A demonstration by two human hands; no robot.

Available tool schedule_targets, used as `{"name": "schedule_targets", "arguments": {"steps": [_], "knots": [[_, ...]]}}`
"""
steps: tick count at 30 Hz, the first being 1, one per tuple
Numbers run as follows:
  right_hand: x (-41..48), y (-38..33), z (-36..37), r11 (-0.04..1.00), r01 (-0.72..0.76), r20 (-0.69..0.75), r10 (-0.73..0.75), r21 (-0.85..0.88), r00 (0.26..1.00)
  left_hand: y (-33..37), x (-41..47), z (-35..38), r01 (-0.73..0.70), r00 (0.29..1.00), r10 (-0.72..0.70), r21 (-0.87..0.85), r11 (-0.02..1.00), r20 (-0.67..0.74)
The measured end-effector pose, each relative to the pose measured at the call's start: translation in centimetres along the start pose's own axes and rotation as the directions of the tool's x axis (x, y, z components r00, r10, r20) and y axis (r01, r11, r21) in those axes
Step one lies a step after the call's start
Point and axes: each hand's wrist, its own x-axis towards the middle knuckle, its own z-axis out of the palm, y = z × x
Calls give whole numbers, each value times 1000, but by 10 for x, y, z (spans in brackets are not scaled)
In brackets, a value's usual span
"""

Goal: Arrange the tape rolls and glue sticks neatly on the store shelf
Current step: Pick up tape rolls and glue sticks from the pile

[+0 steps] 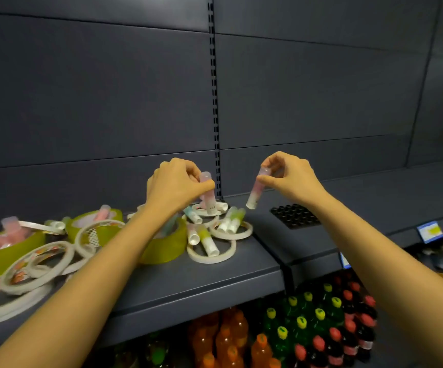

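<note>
My left hand [173,185] pinches a pink glue stick [209,197] upright over a thin white tape roll [209,209] near the shelf's back. My right hand [290,175] holds a second pink glue stick [256,193] by its cap, tilted, in the air above the dark shelf [241,264]. Several more glue sticks [207,239] lie loose among white tape rolls [212,254]. Wide yellow-green tape rolls [165,247] and patterned thin tape rolls [39,264] fill the left part of the shelf.
A black studded tray [294,216] lies on the adjoining shelf section to the right, with price labels [430,231] on its edge. Below the shelf stand bottles of orange, green and red drinks [308,330]. A slotted upright [214,96] runs up the back panel.
</note>
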Motion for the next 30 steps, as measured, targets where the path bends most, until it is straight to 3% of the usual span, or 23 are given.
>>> {"name": "schedule_targets", "arguments": {"steps": [14, 23, 30], "knots": [[64, 147, -39, 991, 108, 153, -120, 82, 981, 91, 38, 135, 94, 994, -96, 44, 995, 46], [80, 173, -27, 970, 200, 208, -226, 138, 952, 100, 53, 174, 147, 984, -164, 199, 969, 74], [88, 177, -20, 960, 233, 227, -264, 157, 937, 103, 64, 184, 156, 972, -185, 194, 969, 142]]}}
